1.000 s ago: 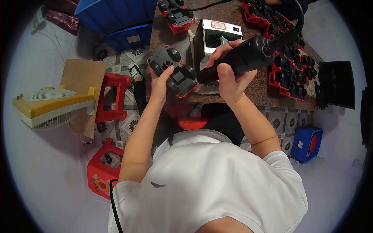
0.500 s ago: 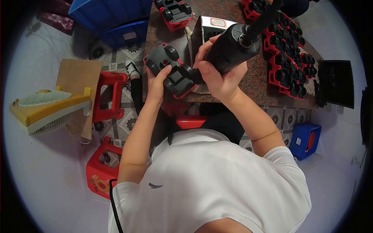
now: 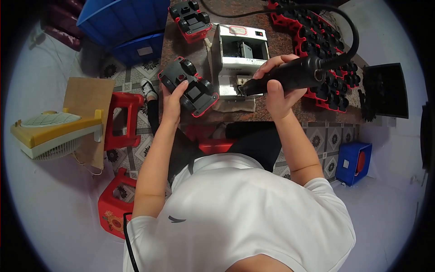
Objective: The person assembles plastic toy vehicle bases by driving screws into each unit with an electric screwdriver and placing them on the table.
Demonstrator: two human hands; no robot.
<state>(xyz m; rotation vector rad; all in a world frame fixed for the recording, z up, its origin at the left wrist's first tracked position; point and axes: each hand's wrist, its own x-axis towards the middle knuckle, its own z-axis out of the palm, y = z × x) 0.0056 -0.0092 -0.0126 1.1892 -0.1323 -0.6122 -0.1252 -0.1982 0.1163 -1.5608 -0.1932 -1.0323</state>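
Note:
My left hand (image 3: 172, 100) grips a black toy-car chassis with a red rim and black wheels (image 3: 189, 86), holding it tilted just over the near edge of the brown table (image 3: 235, 119). My right hand (image 3: 277, 87) is shut on a black corded electric screwdriver (image 3: 294, 74); it lies nearly level with its tip pointing left at the front of a small white machine box (image 3: 237, 59). The tip is a short way right of the chassis and apart from it. The tool's black cable (image 3: 349, 27) arcs up and back over the table.
A second chassis (image 3: 190, 14) lies at the table's far edge. Several red-and-black chassis (image 3: 324, 54) are stacked at the right beside a black bin (image 3: 385, 88). Blue crates (image 3: 122, 22), red stools (image 3: 121, 119), a yellow fan (image 3: 52, 131) and a blue box (image 3: 353, 162) stand on the floor.
My right hand has swung the screwdriver off the chassis, to the right and down until nearly level. My left hand has shifted the chassis slightly left.

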